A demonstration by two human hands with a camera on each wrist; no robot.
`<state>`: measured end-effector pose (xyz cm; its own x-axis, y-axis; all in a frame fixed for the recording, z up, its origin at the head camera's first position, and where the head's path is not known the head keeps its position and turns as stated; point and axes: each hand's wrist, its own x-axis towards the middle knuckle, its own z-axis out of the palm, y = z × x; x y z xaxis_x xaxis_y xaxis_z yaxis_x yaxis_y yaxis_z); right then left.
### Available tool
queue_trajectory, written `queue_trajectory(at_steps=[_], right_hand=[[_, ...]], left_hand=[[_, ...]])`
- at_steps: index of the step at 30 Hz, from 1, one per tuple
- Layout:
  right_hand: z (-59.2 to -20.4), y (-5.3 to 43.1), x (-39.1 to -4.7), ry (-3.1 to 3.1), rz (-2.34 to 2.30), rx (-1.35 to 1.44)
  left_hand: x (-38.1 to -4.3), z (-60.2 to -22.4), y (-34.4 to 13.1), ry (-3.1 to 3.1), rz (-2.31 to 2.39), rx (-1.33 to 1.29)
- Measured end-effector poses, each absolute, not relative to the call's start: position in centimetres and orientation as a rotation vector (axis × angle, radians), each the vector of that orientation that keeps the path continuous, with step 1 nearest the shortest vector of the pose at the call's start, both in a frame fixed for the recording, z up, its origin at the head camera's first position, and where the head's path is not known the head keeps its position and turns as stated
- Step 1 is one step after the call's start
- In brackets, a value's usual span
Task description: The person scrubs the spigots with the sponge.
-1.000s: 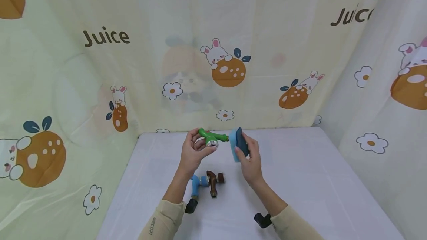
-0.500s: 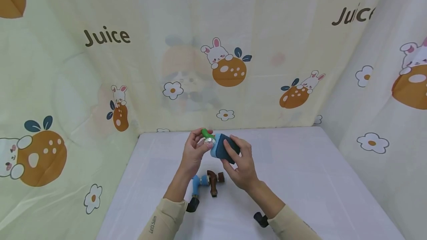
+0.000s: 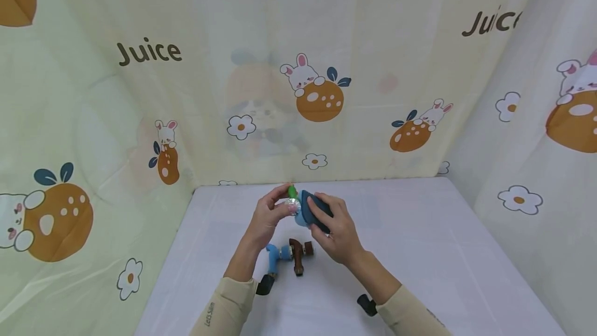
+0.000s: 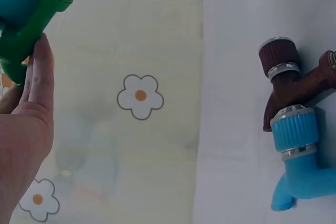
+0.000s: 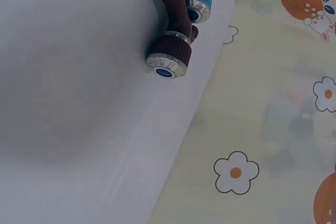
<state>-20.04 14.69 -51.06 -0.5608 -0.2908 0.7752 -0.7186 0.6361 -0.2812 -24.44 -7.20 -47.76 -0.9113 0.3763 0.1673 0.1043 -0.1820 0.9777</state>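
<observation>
Above the table my left hand (image 3: 266, 217) grips a green plastic faucet (image 3: 292, 192); its silvery knob end faces me and its threaded brass outlet shows in the left wrist view. My right hand (image 3: 342, 235) holds a two-tone blue sponge (image 3: 303, 218), light on one side and dark on the other, against the faucet's side. The sponge hides much of the green body in the head view. Below the hands lie a brown faucet (image 3: 297, 258) and a light blue faucet (image 3: 273, 261), side by side on the table. The right wrist view catches neither the right hand nor the sponge.
A black elbow-shaped piece (image 3: 266, 285) sits at the blue faucet's near end, beside the left sleeve. Another black piece (image 3: 367, 305) lies by the right sleeve, partly covered. A white-covered table (image 3: 420, 253) is bordered by printed curtains (image 3: 364, 149) at the back and sides.
The sponge has moved left from the faucet's outlet end onto its body and turned in my right hand. My left hand has tilted the faucet, so less green shows.
</observation>
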Motion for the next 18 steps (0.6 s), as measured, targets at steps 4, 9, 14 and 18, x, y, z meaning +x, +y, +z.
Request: queue_trajectory(at_steps=[4,9,14,18], right_hand=[[-51.18,14.60,-20.09,-2.212,0.796,0.707],[-51.05,14.67,-20.26,-2.274,0.834,0.588],[-51.15,14.85,-20.52,-2.265,0.888,0.495],[-51.76,14.86,-20.37,-2.160,0.858,0.535]], left_hand=[[-24.52,-47.57,-7.48,1.902,2.199,0.591],[-24.51,-47.37,-7.62,1.901,2.219,0.615],[-24.59,-47.60,-7.56,1.857,2.305,0.516],[-24.80,-47.76,-7.35,1.825,2.422,0.416]])
